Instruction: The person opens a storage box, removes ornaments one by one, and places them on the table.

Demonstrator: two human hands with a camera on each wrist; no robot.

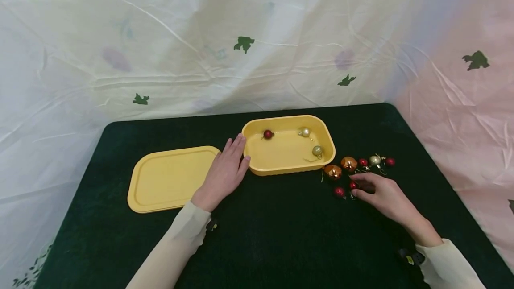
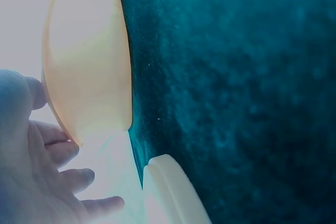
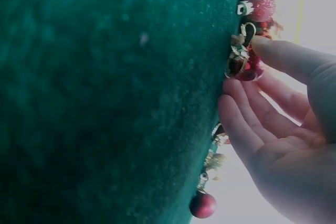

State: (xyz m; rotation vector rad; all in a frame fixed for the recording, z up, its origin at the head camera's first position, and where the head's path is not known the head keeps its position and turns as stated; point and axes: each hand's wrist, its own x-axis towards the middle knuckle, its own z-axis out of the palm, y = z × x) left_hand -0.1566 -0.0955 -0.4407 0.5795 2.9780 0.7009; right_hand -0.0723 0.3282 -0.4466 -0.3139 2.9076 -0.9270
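My left hand point(image 1: 226, 168), fingers extended, rests against the left end of a yellow plastic box point(image 1: 289, 171). In the left wrist view the fingertips lie right at the rim of the box point(image 2: 89, 66). My right hand point(image 1: 379, 193) pinches a small red Christmas bauble point(image 1: 353, 185) between thumb and fingers, low over the table; its gold hanging loop shows in the right wrist view. Beside it lies a glittery red bauble point(image 1: 339, 191). Inside the box are a dark red bauble point(image 1: 267, 134) and two gold baubles, one smooth point(image 1: 305, 132), one glittery point(image 1: 317, 150).
A yellow lid point(image 1: 168, 179) lies flat left of the box, partly under my left hand. Two shiny orange baubles point(image 1: 349, 164) sit by the box's right corner, with a pale gold bauble point(image 1: 375, 160) and small red ones point(image 1: 389, 161) farther right. Dark green cloth point(image 1: 273, 235) covers the table.
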